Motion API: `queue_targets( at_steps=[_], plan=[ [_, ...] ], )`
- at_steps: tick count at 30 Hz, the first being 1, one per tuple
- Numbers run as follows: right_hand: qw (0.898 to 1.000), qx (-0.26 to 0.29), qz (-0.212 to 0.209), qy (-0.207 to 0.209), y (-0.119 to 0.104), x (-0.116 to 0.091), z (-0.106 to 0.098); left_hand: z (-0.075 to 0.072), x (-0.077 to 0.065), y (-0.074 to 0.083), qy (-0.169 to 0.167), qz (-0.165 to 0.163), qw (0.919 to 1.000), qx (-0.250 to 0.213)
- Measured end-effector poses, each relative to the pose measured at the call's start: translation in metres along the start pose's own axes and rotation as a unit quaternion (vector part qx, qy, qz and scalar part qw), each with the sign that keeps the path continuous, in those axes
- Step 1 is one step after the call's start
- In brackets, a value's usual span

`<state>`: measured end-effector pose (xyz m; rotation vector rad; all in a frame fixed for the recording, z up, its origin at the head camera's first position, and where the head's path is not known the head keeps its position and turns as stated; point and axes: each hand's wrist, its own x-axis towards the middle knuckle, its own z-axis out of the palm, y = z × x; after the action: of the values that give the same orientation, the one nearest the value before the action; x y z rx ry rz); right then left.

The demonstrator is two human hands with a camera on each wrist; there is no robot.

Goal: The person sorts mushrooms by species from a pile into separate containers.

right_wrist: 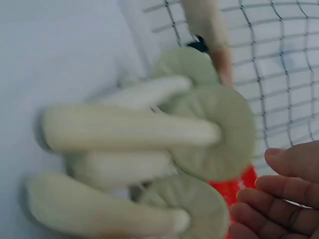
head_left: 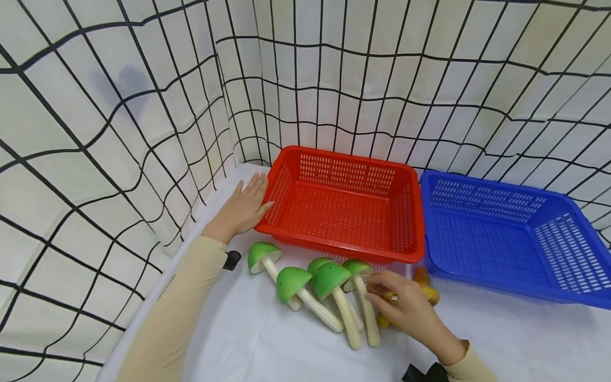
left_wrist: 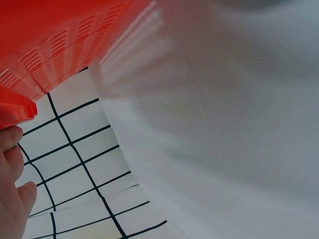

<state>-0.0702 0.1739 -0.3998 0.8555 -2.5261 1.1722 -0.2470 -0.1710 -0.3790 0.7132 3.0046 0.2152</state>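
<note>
My left hand rests against the left side of a red basket, fingers extended and thumb over the rim. In the left wrist view its fingers lie at the basket's edge. Several toy mushrooms with green caps and cream stems lie in front of the basket, one mushroom on top of others. My right hand hovers beside the rightmost green mushroom, fingers loosely bent and holding nothing. In the right wrist view the right fingers are apart from the pale cap undersides.
Yellow-brown pieces lie partly hidden behind my right hand. A blue basket stands right of the red one. Black grid netting over white sheeting rises behind and at the left. White cloth covers the table.
</note>
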Motion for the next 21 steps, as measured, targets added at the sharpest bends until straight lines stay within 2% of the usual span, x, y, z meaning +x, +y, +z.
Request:
queue_targets(
  at_steps=[4,8,16,21],
  plan=[
    [0.999,0.004,0.013,-0.041,-0.001,-0.002,0.023,0.001,-0.003,0.000,-0.001,-0.005,1.0000,-0.002],
    [0.996,0.008,0.042,-0.074,-0.002,-0.003,0.035,0.003,-0.004,0.000,-0.001,-0.006,1.0000,-0.003],
    [0.986,0.037,0.101,-0.128,0.000,0.003,0.038,0.002,-0.004,0.001,0.010,0.001,1.0000,0.002],
    [0.979,0.066,0.126,-0.143,0.003,0.007,0.038,0.001,-0.002,0.000,0.008,0.000,0.9999,0.009]
  ],
)
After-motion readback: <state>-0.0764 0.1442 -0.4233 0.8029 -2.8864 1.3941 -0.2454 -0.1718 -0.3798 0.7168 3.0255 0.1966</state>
